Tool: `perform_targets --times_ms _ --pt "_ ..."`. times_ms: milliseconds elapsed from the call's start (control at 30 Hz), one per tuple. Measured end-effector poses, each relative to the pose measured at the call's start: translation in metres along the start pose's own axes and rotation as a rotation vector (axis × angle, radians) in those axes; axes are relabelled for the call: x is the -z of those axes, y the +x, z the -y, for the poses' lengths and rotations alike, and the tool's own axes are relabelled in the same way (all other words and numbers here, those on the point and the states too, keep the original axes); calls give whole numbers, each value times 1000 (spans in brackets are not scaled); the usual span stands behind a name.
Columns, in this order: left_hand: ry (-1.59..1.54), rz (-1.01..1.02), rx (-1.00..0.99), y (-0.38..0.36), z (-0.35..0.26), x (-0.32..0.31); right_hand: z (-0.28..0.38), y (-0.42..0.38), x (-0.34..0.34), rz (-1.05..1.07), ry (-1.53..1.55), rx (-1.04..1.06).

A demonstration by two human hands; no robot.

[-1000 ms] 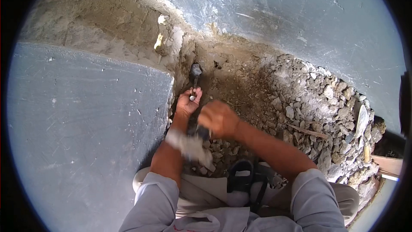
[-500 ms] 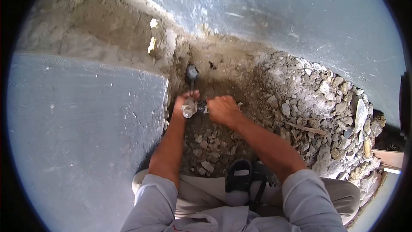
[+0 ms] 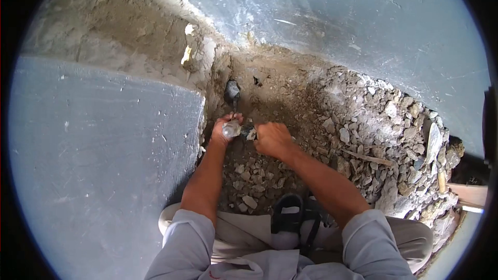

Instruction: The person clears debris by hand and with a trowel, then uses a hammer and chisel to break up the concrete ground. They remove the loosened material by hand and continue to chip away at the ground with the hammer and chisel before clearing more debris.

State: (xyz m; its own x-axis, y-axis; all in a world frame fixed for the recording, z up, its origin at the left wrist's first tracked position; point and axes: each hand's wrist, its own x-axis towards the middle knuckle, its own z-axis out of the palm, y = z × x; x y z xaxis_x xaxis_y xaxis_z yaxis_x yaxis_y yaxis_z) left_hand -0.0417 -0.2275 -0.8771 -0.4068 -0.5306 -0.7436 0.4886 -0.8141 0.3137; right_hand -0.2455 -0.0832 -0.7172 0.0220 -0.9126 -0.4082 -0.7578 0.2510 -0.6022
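Note:
My left hand [image 3: 225,123] is closed round a thin dark chisel [image 3: 235,105], which runs away from me toward a grey lump [image 3: 232,89] at the foot of the broken wall edge. Over the near end of the chisel lies a dusty, rounded hammer head [image 3: 231,128], overlapping the left hand. Its short handle leads right into my right hand [image 3: 274,139], whose fingers are wrapped in a fist. Beneath both hands is a dug-out earthen hollow [image 3: 270,85] with loose stone chips [image 3: 249,179] nearer me.
A grey painted wall panel [image 3: 104,145] stands close on the left, another grey surface [image 3: 353,15] at the top. Broken rubble [image 3: 384,140] is heaped on the right, with a wooden stick [image 3: 368,158] on it. My sandalled foot [image 3: 288,218] is below.
The hammer head has shifted slightly up and right, and its handle shows more. My right hand has moved a little to the right and down; the left stays round the chisel.

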Motion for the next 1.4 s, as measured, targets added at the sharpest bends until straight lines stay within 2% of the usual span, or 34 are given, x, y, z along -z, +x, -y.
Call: perform_targets --times_ms 100,200,367,467,567,667,767,867,900,1000,1033,1067,1133,1167,1267,1300,1400 --pt "218 -178 78 2 2 -17 -16 -17 -9 -106 159 -80" --pt "766 -260 24 -7 4 -39 -25 -24 -1 -183 286 -200" --pt "726 -379 -71 -20 21 -60 -55 -14 -5 -427 465 -196" --pt "763 -303 -200 -26 35 -80 -57 -10 2 -581 559 -142" --pt "652 -476 -149 -6 34 -108 -59 -4 4 -627 678 -100" --pt "363 -555 -191 39 37 -115 -57 -2 11 -628 804 -158" --pt "-50 -274 2 67 38 -131 -41 -3 20 -773 1048 -34" --pt "-226 -161 89 69 42 -155 -23 0 21 -1038 1038 65" --pt "-237 -154 84 71 42 -158 -19 3 18 -1103 1056 -19" --pt "-254 -101 71 87 47 -151 -48 35 -33 -1180 941 -38" --pt "-252 -56 67 97 51 -142 -53 36 -38 -873 887 -184" --pt "-247 -8 62 104 53 -137 -57 37 -37 -694 880 -265" --pt "-187 -105 12 102 57 -121 -63 43 -28 -344 849 -410" --pt "-162 -155 -19 102 55 -117 -58 35 -35 -513 757 -336" --pt "-125 -90 -24 96 58 -109 -31 16 -36 -889 924 -73" --pt "-201 -50 -11 93 58 -109 -21 15 -31 -931 1035 -92" --pt "-181 -85 -4 89 52 -114 -29 37 -39 -1062 980 -127"
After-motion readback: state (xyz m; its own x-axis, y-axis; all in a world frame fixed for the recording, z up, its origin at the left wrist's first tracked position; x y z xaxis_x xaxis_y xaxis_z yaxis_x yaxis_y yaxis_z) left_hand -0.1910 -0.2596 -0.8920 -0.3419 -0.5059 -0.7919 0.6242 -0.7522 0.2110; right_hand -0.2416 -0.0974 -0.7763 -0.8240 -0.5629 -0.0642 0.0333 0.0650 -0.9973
